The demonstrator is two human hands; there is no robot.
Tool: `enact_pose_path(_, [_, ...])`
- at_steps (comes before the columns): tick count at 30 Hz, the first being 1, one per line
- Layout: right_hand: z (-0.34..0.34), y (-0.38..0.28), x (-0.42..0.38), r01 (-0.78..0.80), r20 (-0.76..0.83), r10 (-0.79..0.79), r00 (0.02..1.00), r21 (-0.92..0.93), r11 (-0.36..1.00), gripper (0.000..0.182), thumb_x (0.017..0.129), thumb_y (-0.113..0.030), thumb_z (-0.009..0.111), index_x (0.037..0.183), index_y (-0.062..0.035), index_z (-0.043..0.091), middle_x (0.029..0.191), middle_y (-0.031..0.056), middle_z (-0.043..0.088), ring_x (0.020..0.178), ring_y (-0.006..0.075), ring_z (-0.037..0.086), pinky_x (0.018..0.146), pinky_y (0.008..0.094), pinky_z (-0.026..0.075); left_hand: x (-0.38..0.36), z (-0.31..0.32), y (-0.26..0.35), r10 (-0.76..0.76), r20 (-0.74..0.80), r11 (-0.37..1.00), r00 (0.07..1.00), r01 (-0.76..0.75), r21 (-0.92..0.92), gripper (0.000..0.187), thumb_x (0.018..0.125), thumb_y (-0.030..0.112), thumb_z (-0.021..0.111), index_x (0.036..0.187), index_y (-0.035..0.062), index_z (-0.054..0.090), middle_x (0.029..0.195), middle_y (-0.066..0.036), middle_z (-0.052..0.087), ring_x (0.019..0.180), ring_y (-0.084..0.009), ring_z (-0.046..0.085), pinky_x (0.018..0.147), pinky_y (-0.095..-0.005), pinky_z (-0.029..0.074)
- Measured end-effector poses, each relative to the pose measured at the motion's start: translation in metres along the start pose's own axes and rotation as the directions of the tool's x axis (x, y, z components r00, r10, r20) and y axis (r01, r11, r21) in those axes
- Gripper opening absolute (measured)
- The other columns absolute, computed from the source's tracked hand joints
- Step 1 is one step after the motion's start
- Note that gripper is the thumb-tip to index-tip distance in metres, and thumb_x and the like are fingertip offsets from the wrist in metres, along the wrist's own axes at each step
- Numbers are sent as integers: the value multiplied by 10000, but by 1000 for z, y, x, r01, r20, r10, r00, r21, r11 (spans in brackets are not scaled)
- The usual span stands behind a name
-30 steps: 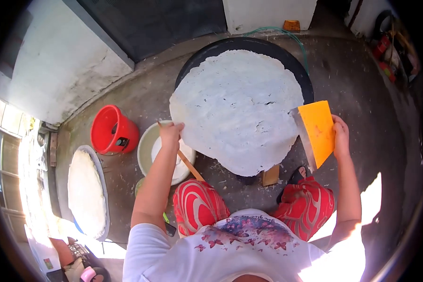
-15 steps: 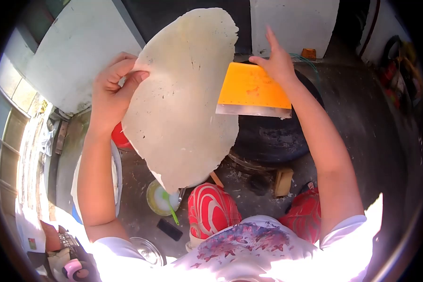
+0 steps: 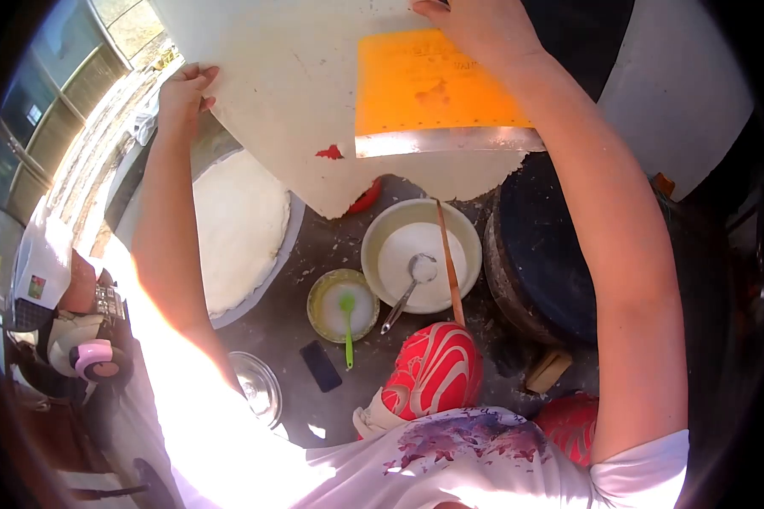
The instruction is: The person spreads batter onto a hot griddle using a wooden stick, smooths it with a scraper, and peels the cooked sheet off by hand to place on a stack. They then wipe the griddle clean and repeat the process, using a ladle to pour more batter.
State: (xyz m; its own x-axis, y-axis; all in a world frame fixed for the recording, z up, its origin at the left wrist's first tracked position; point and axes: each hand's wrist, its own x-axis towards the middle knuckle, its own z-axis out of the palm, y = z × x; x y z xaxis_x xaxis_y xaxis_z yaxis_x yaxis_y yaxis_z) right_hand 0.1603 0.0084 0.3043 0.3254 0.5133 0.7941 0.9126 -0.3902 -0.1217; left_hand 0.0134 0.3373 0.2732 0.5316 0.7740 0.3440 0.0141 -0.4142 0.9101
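A large, thin, pale sheet with ragged edges hangs across the top of the view. The fingers of my left hand are pinched on its left edge. In my right hand is an orange scraper with a metal edge, which overlaps the sheet; its contact with the sheet is unclear. Below the sheet's left part, a round white stack lies in a wide basin. Right of the sheet's lower edge is a round black griddle, partly hidden by my right forearm.
A bowl of white liquid holds a metal ladle, with a wooden stick across it. Nearby are a smaller bowl with a green spoon, a black phone, a glass lid and a wooden block.
The view has turned left. The sheet and both hands stand higher in view, and the scraper now overlaps the sheet. The white stack and liquid bowl have come into sight.
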Motion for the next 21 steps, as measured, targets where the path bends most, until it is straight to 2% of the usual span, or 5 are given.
enact_pose_path(3, [12,-56,2,153,-171,-145,974,30,988,95,776,-132,575,767,-45,612,731,154,606,715,318,587,653,387,467,-16,-70,11,211,-191,957,959,-243,-161,231,818,90,600,1019,-25,595,960,-67,619,845,-135,578,752,-247,478])
enact_pose_path(8, [112,-85,-50,135,-45,-128,991,449,884,204,802,-192,607,988,-116,643,1032,104,619,788,233,613,714,306,488,-129,-136,-34,657,-307,740,689,-512,435,210,819,3,552,1017,11,622,1027,-100,610,1013,-177,555,898,-302,418])
enact_pose_path(13, [157,-102,-117,-300,616,54,786,303,905,552,768,-162,627,1276,-152,410,1243,108,490,1009,286,548,845,360,453,-210,-150,-144,536,-39,603,843,-350,717,289,706,-109,508,903,52,646,1015,-99,586,1157,-302,449,919,-355,405])
enact_pose_path(15, [170,-83,-150,-168,535,25,844,220,961,655,781,-170,637,1346,-197,307,1236,111,504,882,268,604,817,329,476,-225,-149,-198,407,-14,677,913,-291,676,277,690,-109,506,874,45,644,989,-103,585,1141,-334,449,910,-369,405])
enact_pose_path(21, [128,-14,-187,-568,690,406,599,9,823,538,805,-128,615,1299,-174,408,1190,107,541,1074,272,529,934,343,406,-248,-167,-317,250,-40,647,967,-136,751,199,687,-42,558,845,44,644,960,-123,585,1105,-364,455,902,-413,401])
